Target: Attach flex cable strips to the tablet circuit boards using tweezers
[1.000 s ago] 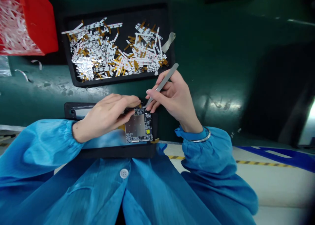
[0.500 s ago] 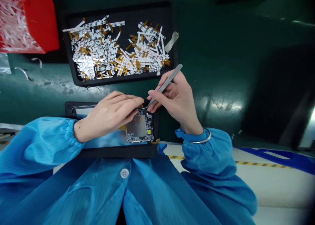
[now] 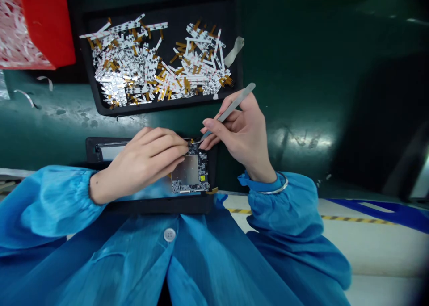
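A dark, opened device (image 3: 100, 147) lies at the table's near edge, with a circuit board (image 3: 191, 172) showing at its right end. My left hand (image 3: 144, 161) rests across it, fingers curled together and pressing at the board's top edge; what they pinch, if anything, is too small to name. My right hand (image 3: 239, 134) grips metal tweezers (image 3: 228, 111) like a pen. Their tip touches the board's top edge, right next to my left fingertips. Blue sleeves cover both forearms.
A black tray (image 3: 234, 80) of several white and orange flex strips sits just behind the device. A red bin (image 3: 50, 27) of white scraps stands at the far left. Loose white scraps (image 3: 28, 96) lie on the green table (image 3: 301, 82).
My left hand has slid slightly left along the device, and the tweezers tip stays at the board's top edge. The view has shifted a little.
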Tool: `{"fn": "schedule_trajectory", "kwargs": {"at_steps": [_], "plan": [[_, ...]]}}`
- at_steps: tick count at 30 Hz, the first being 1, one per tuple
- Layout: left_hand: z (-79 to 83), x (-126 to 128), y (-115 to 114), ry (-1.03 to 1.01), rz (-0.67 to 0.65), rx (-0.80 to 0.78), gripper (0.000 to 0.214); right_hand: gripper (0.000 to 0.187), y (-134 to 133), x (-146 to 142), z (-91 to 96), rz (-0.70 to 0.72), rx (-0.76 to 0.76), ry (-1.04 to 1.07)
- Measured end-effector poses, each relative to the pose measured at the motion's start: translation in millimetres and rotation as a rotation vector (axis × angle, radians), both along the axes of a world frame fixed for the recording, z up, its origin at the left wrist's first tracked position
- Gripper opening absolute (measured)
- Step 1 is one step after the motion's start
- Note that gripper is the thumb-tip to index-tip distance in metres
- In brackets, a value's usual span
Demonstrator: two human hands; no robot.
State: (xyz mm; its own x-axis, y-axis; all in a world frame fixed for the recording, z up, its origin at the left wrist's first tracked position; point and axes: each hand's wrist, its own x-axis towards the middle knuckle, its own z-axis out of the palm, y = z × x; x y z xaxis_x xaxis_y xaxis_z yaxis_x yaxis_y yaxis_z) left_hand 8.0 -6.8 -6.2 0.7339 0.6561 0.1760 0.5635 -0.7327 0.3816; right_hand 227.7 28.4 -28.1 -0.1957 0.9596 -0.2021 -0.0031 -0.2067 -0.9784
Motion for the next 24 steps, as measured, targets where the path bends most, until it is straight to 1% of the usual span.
{"fn": "schedule_trajectory", "kwargs": {"at_steps": [3, 6, 10, 15, 18, 20, 22, 24], "plan": [[-0.3, -1.4, -6.5, 0.034, -0.008, 0.079, 0.024, 0.041, -0.1, -0.7, 2.6, 0.0, -0.002, 0.015], [-1.5, -0.4, -9.0, 0.057, -0.003, 0.128, 0.026, 0.042, 0.4, -0.7, 1.3, -0.006, -0.013, 0.026], [-1.8, 0.3, -10.4, 0.073, -0.007, 0.153, 0.027, 0.044, 1.7, -0.3, -0.8, -0.021, -0.058, 0.046], [-3.0, 0.4, -12.3, 0.091, 0.007, 0.15, 0.028, 0.045, 2.3, -0.6, 3.7, -0.007, -0.088, 0.063], [-4.3, 1.7, -12.5, 0.113, 0.006, 0.173, 0.028, 0.048, 3.3, -2.4, 4.9, 0.014, -0.046, 0.042], [-3.7, 2.5, -12.2, 0.156, -0.022, 0.211, 0.028, 0.047, 3.8, -3.4, 4.7, 0.0, -0.006, 0.02], [-1.4, 2.5, -11.2, 0.212, -0.074, 0.268, 0.03, 0.041, 2.0, -1.9, 5.6, -0.056, 0.051, 0.0], [1.5, 1.1, -9.4, 0.235, -0.121, 0.314, 0.031, 0.031, -5.3, 3.9, 9.1, -0.151, 0.148, -0.003]]}}
